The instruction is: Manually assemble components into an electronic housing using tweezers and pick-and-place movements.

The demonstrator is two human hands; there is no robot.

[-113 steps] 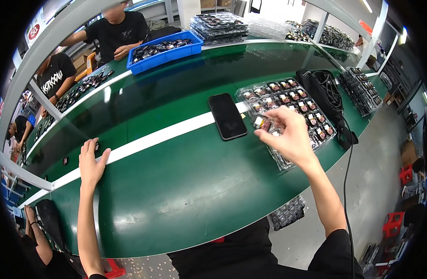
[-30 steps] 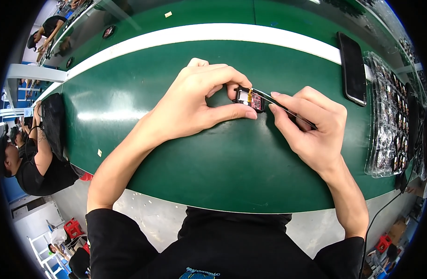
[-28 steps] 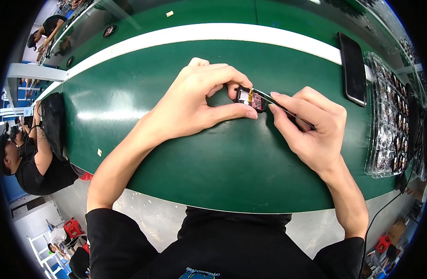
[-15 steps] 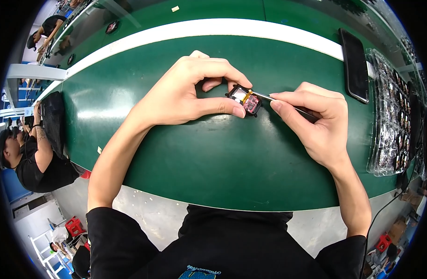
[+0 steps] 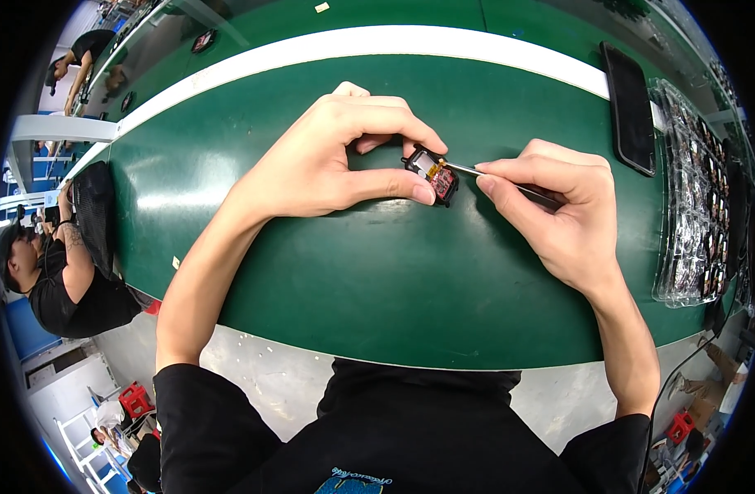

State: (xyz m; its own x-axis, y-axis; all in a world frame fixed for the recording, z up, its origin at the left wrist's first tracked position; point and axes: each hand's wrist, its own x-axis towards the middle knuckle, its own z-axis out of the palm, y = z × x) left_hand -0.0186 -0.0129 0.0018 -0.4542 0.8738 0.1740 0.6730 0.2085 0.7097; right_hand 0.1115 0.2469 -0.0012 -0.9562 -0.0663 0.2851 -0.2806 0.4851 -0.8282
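head view: the left hand (image 5: 328, 160) is still pinching the small black module with a red circuit board (image 5: 433, 174) above the green desk (image 5: 377, 280), fingers clamped; the right hand (image 5: 558, 210), fingers clamped on thin metal tweezers (image 5: 509, 183), is now probing it slightly lower than before.
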